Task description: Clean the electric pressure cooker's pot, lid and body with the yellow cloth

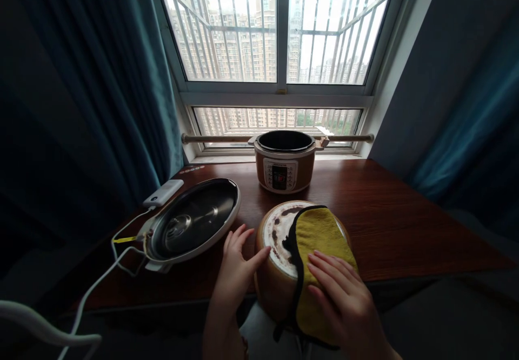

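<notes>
At far left a white cable (83, 300) runs up to a white box (163, 193) on the table (385, 219). Just right of the box lies the pan (203, 217), black and glossy inside, with a pale rim. Next comes my left hand (239, 262), thumb and fingers spread wide, the thumb tip at the left edge of the pot (271, 281). The pot sits in front of me at the table's near edge; what bears its weight I cannot tell. Its sides are golden brown and smooth, and its round white face is turned up, blotched with dark brown patches, some strung in a curve on the left. Behind it, near the window (281, 90), stands the cooker (285, 173), brown and white, its top uncovered and dark inside. Over the pot's right side drapes my cloth (324, 230), yellow with a black border, creased. My right hand (344, 290) lies flat on it, fingers straight and close together, holding it against the pot.
</notes>
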Demonstrator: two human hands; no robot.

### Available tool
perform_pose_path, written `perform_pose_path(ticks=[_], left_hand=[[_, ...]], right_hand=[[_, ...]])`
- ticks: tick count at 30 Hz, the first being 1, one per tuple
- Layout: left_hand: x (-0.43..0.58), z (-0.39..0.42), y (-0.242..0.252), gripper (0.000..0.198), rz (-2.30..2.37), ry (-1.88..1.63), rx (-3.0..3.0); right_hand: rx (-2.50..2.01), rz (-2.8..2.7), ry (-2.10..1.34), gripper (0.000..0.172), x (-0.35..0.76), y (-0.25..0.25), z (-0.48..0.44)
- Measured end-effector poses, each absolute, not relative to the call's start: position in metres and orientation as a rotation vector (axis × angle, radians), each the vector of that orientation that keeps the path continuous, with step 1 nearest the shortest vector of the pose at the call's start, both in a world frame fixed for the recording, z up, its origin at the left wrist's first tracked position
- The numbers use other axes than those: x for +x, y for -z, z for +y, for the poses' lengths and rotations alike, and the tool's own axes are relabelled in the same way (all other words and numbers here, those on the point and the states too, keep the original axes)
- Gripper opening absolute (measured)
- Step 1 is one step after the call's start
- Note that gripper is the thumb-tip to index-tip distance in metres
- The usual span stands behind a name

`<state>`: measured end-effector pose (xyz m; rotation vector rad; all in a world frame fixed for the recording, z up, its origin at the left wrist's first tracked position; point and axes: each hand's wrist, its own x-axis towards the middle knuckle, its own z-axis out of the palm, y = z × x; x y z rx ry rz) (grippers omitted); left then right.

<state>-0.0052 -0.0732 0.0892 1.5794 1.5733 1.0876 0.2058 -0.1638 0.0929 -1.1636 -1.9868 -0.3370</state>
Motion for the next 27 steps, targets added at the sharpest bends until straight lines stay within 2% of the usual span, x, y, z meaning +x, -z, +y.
perform_pose_path(ticks=[5,11,16,22,27], left_hand=[[-0.008,-0.073,-0.09,0.055,1.557,-1.082,1.562],[-0.01,-0.073,-0.093,0.051,1.53,-1.055,1.531],[-0.01,-0.072,-0.091,0.052,1.518,-1.062,1.531],[-0.011,-0.072,-0.091,0.056,1.519,-1.064,1.537],[-0.012,-0.073,-0.091,0.063,1.513,-1.064,1.492]], right_hand=[[-1.353,-1.663,-0.008,0.018,0.237,-0.09,-0.145],[-1.557,-1.315,-0.435,0.036,0.278,-0.09,-0.091],[-1.549,-1.54,-0.69,0.041,0.29,-0.099,-0.029],[-1.393,-2.111,-0.501,0.034,0.251,-0.122,0.012],[-1.153,-2.417,-0.192,0.035,0.214,-0.127,-0.011]])
